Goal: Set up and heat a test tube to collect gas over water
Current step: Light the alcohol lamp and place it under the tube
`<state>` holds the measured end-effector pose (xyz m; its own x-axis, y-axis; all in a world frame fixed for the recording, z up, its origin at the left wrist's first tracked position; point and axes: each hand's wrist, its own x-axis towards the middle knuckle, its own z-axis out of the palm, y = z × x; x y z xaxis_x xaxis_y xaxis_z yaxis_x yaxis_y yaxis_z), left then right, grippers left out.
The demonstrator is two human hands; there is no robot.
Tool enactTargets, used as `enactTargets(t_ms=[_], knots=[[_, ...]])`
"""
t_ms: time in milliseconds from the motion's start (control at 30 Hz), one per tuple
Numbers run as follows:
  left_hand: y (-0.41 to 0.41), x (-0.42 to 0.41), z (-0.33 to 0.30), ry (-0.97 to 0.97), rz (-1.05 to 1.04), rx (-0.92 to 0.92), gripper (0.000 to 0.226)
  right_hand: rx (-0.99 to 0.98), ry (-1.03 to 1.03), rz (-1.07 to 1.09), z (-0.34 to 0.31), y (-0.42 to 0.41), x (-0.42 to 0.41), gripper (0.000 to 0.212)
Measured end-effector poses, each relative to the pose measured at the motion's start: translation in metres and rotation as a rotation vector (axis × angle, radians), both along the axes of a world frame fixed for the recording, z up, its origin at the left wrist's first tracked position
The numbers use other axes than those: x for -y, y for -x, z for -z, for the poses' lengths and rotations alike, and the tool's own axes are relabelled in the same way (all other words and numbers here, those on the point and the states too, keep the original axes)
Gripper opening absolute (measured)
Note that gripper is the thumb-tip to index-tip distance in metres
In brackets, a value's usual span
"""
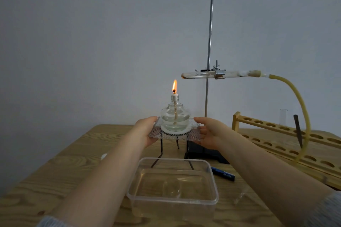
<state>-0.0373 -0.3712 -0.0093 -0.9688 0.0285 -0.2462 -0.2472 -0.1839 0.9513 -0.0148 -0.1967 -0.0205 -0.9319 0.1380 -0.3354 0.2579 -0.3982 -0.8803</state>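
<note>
Both hands grip the wire gauze (191, 134) that tops a metal tripod (162, 148) near the middle of the wooden counter (60, 167): the left hand (145, 132) pinches its left edge, thumb on top and fingers beneath, and the right hand (208, 132) clasps its right edge the same way. On the gauze a glass alcohol lamp (175, 118) stands upright on a white disc, its wick burning with a steady orange flame (174, 85). Toward the near edge of the counter sits a clear plastic tub (173, 201) holding water. Just right of it lies a dark blue pen-like item (224, 173). Behind the tripod rises the retort stand (209, 46), its dark base touching the counter beside the right hand. Its clamp holds the test tube (199, 75) about level, closed end pointing left, above and to the right of the flame, not over it. A yellow rubber hose (302, 105) runs from the stoppered mouth and curves down over the wooden test tube rack (276, 131) at the right edge.
</note>
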Motion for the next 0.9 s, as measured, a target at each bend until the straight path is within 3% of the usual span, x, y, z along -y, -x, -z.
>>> enactTargets(t_ms=[900], knots=[[0.009,0.007,0.002,-0.057,-0.035,0.013,0.024,0.008,0.055,-0.011,-0.002,0.002,0.006,0.046]])
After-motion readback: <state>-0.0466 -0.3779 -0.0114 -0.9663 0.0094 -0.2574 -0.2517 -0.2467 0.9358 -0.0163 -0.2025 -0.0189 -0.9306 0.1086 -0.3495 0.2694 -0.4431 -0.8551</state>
